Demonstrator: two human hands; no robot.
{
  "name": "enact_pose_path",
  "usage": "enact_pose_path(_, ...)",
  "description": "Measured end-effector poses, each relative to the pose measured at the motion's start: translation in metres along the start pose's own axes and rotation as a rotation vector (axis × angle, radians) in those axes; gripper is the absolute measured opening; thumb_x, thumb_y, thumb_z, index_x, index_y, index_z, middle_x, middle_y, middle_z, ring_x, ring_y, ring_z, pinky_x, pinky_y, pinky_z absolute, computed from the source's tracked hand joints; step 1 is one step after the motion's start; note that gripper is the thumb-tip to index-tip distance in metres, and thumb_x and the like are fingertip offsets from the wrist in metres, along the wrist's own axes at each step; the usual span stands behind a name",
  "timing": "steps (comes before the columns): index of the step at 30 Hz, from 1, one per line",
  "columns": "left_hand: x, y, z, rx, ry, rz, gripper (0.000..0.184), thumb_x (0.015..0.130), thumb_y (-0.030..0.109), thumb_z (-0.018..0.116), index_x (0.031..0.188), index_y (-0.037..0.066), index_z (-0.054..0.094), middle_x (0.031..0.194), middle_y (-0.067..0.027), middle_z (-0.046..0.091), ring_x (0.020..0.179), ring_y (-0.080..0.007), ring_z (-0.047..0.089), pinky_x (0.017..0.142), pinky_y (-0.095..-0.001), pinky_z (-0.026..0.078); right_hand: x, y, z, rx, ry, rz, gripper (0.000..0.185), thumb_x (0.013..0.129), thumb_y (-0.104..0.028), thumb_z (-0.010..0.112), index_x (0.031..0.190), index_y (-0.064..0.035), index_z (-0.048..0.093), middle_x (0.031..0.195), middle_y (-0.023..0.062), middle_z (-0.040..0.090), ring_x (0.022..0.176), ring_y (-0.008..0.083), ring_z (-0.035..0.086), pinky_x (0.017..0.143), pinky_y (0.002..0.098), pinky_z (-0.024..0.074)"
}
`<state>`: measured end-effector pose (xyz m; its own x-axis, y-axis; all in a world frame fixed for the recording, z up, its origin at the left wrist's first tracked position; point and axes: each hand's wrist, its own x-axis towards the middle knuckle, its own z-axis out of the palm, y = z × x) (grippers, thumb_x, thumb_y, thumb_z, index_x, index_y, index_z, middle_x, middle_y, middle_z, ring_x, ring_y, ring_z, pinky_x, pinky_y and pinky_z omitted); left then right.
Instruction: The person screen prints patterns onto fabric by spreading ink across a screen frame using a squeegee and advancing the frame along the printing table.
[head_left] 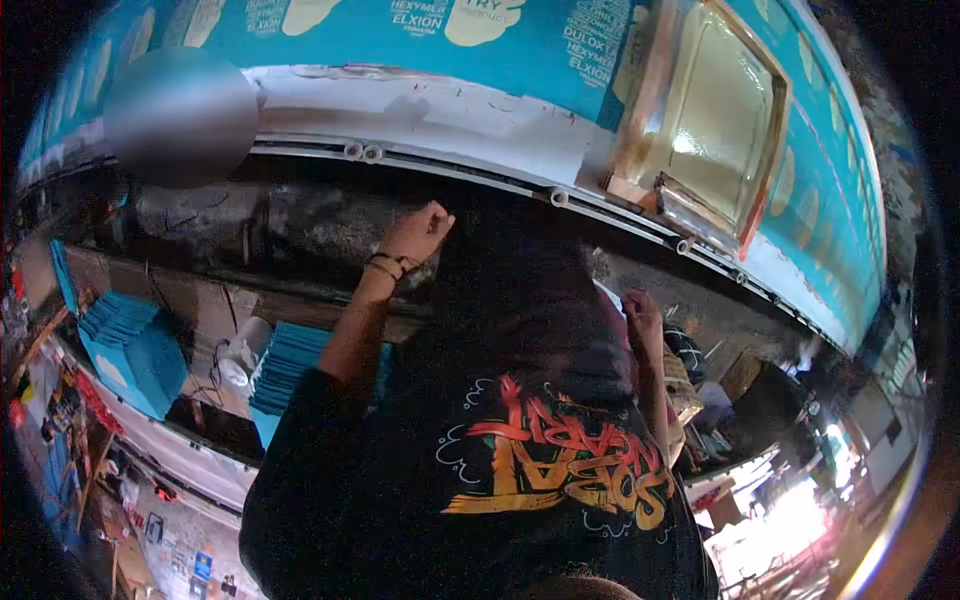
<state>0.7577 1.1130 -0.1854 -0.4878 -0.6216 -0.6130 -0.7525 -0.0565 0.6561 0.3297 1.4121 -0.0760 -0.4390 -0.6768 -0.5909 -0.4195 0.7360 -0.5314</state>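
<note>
My left hand is held out over the dark gap beside the long printing table, its fingers curled into a loose fist. Bands circle that wrist. I make out nothing in its grip. My right hand hangs low at my other side, away from the table, with its fingers bent inward. A small white patch shows beside it, and whether the hand holds anything is hidden. On the table's right part, a wooden-framed printing screen rests on blue printed material.
A rail with small rollers runs along the table's near edge. Stacks of folded blue sheets sit behind me on the left, near a white cylindrical object. Cluttered goods stand at the right. A blurred round patch covers the upper left.
</note>
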Motion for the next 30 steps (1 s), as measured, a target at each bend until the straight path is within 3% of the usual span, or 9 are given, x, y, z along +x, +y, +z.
enact_pose_path(7,0.013,-0.079,0.012,0.033,-0.034,-0.062,0.041,0.107,0.05,0.057,0.109,0.01,0.066,0.091,-0.0144,0.072,0.09,-0.0362,0.072,0.077,-0.0493,0.057,-0.012,0.017,-0.048,-0.2,0.119,-0.074,0.033,0.101,-0.022,0.068,0.126,-0.0014,0.068,0.127,0.0215,0.066,0.119,0.0374,0.064,0.104,0.0451,0.0494)
enact_pose_path(9,0.013,-0.075,0.001,0.104,0.19,-0.091,0.04,0.107,0.05,0.057,0.113,0.011,0.067,0.092,-0.017,0.073,0.095,-0.0378,0.072,0.079,-0.0501,0.057,0.0,0.033,-0.067,-0.203,0.144,-0.055,0.038,0.099,-0.022,0.071,0.131,-0.0023,0.066,0.134,0.0226,0.063,0.126,0.0385,0.061,0.107,0.0467,0.048)
enact_pose_path(12,0.013,-0.063,-0.004,0.05,0.392,-0.09,0.037,0.107,0.046,0.058,0.117,0.012,0.068,0.097,-0.0166,0.075,0.095,-0.0379,0.073,0.078,-0.0461,0.058,0.033,0.041,-0.095,-0.566,0.324,-0.366,0.044,0.084,-0.01,0.08,0.126,-0.0077,0.068,0.132,0.0187,0.063,0.125,0.0393,0.058,0.106,0.0473,0.0488)
enact_pose_path(13,0.013,-0.048,-0.01,0.031,0.47,-0.122,0.036,0.107,0.044,0.058,0.117,0.012,0.068,0.1,-0.0153,0.077,0.094,-0.0366,0.074,0.077,-0.0441,0.059,0.047,0.041,-0.098,-0.442,0.452,-0.396,0.052,0.083,-0.009,0.081,0.133,-0.01,0.065,0.138,0.0198,0.06,0.129,0.0406,0.055,0.11,0.0504,0.0458)
enact_pose_path(17,0.029,-0.009,0.008,-0.674,0.987,-0.086,0.041,0.108,0.042,0.061,0.126,0.006,0.065,0.1,-0.0054,0.075,0.086,-0.0202,0.072,0.073,-0.0393,0.057,0.086,0.024,-0.133,-0.542,0.543,-0.381,0.068,0.086,-0.011,0.081,0.149,-0.0156,0.057,0.148,0.0223,0.053,0.139,0.0405,0.048,0.115,0.0541,0.0393)
enact_pose_path(19,0.036,0.024,0.014,-0.939,1.042,-0.104,0.045,0.108,0.043,0.062,0.13,0.004,0.064,0.105,-0.0065,0.07,0.086,-0.0159,0.066,0.074,-0.0369,0.055,0.093,0.004,-0.14,-0.65,0.506,-0.479,0.06,0.089,-0.016,0.077,0.146,-0.0121,0.058,0.146,0.0187,0.055,0.14,0.04,0.049,0.117,0.0517,0.0379)
enact_pose_path(23,0.074,0.04,0.043,-0.813,1.246,-0.105,0.066,0.109,0.049,0.055,0.145,-0.007,0.052,0.119,-0.0212,0.062,0.095,-0.0259,0.061,0.084,-0.0404,0.051,0.116,0.016,-0.158,-0.664,0.425,-0.614,0.051,0.091,-0.017,0.076,0.14,-0.0098,0.063,0.134,0.0143,0.065,0.131,0.0364,0.058,0.113,0.0494,0.0427)
enact_pose_path(24,0.08,0.039,0.055,-0.459,1.274,-0.076,0.072,0.109,0.051,0.055,0.15,-0.008,0.047,0.125,-0.0242,0.058,0.097,-0.0292,0.061,0.087,-0.0424,0.051,0.121,0.019,-0.16,-0.657,0.418,-0.633,0.049,0.091,-0.016,0.076,0.139,-0.0103,0.064,0.135,0.0143,0.065,0.131,0.0363,0.058,0.112,0.0489,0.044)
enact_pose_path(30,0.059,0.119,0.094,-0.465,1.144,-0.195,0.083,0.106,0.054,0.06,0.16,-0.004,0.037,0.149,-0.0309,0.04,0.114,-0.0381,0.061,0.095,-0.0499,0.053,0.133,0.03,-0.173,-0.565,0.36,-0.715,0.037,0.098,-0.015,0.07,0.135,-0.0146,0.068,0.136,0.0119,0.066,0.13,0.0353,0.059,0.109,0.0497,0.0466)
